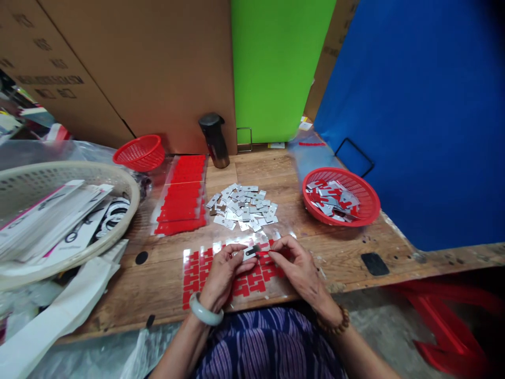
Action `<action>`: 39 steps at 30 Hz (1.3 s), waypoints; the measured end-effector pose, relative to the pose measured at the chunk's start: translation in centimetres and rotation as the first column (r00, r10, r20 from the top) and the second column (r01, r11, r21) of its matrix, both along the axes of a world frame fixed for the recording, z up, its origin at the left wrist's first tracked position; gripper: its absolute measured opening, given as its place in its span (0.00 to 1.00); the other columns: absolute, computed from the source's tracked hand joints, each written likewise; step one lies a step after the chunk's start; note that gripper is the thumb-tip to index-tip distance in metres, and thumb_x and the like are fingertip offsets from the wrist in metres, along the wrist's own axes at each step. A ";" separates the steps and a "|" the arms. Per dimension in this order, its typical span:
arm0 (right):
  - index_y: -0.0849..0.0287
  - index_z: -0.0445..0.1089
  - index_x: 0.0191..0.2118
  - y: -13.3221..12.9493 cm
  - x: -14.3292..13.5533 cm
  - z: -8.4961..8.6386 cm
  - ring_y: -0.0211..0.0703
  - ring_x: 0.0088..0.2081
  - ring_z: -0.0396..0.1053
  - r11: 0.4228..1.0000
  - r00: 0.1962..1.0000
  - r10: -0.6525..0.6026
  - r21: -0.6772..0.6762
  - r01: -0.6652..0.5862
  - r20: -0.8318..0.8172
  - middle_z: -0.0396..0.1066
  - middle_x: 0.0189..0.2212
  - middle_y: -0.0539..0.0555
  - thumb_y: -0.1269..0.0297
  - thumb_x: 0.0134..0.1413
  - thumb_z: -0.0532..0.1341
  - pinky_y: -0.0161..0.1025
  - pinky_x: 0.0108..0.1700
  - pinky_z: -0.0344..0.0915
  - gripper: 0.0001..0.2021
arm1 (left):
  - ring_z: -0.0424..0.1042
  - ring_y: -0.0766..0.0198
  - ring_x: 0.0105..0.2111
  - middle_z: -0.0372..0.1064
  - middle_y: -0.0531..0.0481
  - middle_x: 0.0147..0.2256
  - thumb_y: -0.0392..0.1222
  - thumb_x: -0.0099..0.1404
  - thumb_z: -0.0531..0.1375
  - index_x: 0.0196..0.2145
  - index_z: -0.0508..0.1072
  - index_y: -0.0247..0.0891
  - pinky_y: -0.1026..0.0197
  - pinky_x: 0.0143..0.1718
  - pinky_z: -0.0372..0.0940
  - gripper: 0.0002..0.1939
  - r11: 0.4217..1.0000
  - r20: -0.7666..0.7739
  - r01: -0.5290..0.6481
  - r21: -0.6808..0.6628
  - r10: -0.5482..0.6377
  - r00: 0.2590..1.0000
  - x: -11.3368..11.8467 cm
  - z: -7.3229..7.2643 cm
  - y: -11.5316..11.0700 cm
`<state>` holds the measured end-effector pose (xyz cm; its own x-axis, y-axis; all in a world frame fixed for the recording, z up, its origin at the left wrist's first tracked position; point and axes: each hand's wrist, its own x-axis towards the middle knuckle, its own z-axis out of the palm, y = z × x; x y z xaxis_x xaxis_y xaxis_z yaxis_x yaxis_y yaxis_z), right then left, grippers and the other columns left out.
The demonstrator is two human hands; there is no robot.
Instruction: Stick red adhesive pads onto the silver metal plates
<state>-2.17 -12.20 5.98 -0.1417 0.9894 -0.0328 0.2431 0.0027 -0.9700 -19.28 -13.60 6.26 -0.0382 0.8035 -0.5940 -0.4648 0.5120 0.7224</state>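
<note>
My left hand [225,271], with a pale bangle at its wrist, holds a small silver metal plate [250,253] between thumb and fingers. A small red piece [262,254] is pinched in my right hand [300,267] at the plate's right end. Both hands are over a clear sheet of red cut-out shapes [241,287] near the table's front edge. Beyond them lies a loose pile of silver plates [245,207]. On the right, a red basket [371,206] holds plates, several with red on them.
Stacked red sheets [180,195] lie left of the pile. Behind stand a dark bottle [215,142] and a small red basket [139,152]. A large pale basket [132,210] with printed cards fills the left. Cardboard, green and blue panels rise behind the table [256,166].
</note>
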 end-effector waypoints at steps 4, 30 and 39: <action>0.58 0.64 0.27 0.0 -0.7 0.3 0.38 0.30 0.64 0.999 0.999 0.023 0.037 -0.024 0.039 0.67 0.26 0.49 0.67 0.51 0.59 0.35 0.34 0.61 0.04 | 0.77 0.62 0.28 0.75 0.43 0.29 0.29 0.57 0.60 0.35 0.68 0.31 0.65 0.33 0.72 0.07 1.000 0.027 0.014 -0.005 -0.014 1.000 -0.1 0.5 -0.6; 0.57 0.62 0.28 -0.9 -1.5 0.3 0.37 0.28 0.61 0.992 0.993 0.086 0.088 -0.093 0.083 0.63 0.25 0.47 0.73 0.52 0.54 0.34 0.32 0.58 0.05 | 0.76 0.62 0.25 0.74 0.46 0.23 0.35 0.55 0.64 0.36 0.68 0.31 0.67 0.28 0.71 0.11 0.996 -0.028 0.086 -0.018 -0.087 0.996 0.7 0.7 -1.2; 0.57 0.61 0.28 -1.0 -1.6 0.2 0.36 0.28 0.61 0.991 0.992 0.081 0.098 -0.091 0.101 0.63 0.25 0.47 0.72 0.52 0.54 0.33 0.32 0.58 0.05 | 0.76 0.62 0.25 0.74 0.46 0.22 0.35 0.56 0.63 0.37 0.68 0.31 0.67 0.29 0.71 0.11 0.995 -0.041 0.098 0.000 -0.098 0.994 0.6 0.5 -1.4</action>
<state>-3.75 -13.15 6.18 -0.2274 0.9725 0.0498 0.3300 0.1251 -0.9356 -18.68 -14.98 6.71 0.0165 0.8058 -0.5919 -0.3828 0.5520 0.7408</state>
